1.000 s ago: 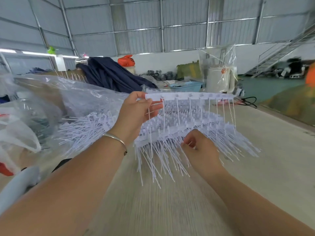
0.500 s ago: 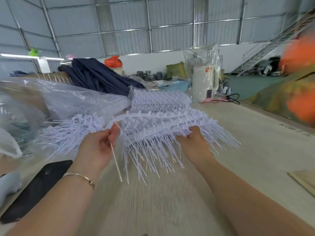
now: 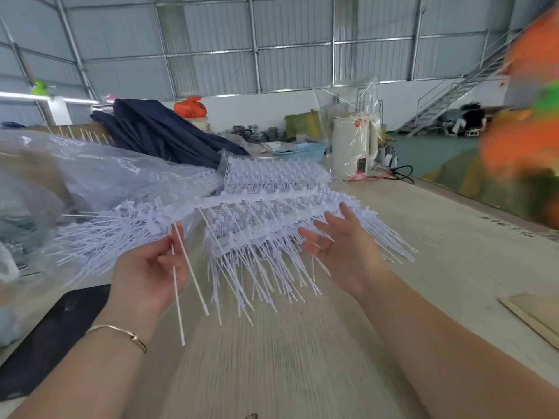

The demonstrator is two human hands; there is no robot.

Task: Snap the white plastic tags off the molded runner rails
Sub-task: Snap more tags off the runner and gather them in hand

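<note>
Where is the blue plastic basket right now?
In the head view, the blue basket sits at the far end of the table, right of centre, between the dark blue cloth and the white kettle.

- The tags [image 3: 266, 267] and the runner rails [image 3: 260, 201] are white with a faint bluish-lilac cast.
- The table [image 3: 302, 358] is pale beige with fine lengthwise grain streaks.
- The bracelet [image 3: 121, 334] is thin and gold-coloured.
- The cloth [image 3: 163, 131] heaped behind is dark navy.
- The bag [image 3: 190, 107] beyond it is bright orange.
- The basket [image 3: 302, 152] is light blue with a pierced lattice wall.
- The kettle [image 3: 352, 146] is cream-white.
- The plastic sheeting [image 3: 90, 170] is clear and glossy.
- The flat slab [image 3: 51, 337] at the near left is black.
- The wall panels [image 3: 287, 40] are grey, corrugated.
</note>
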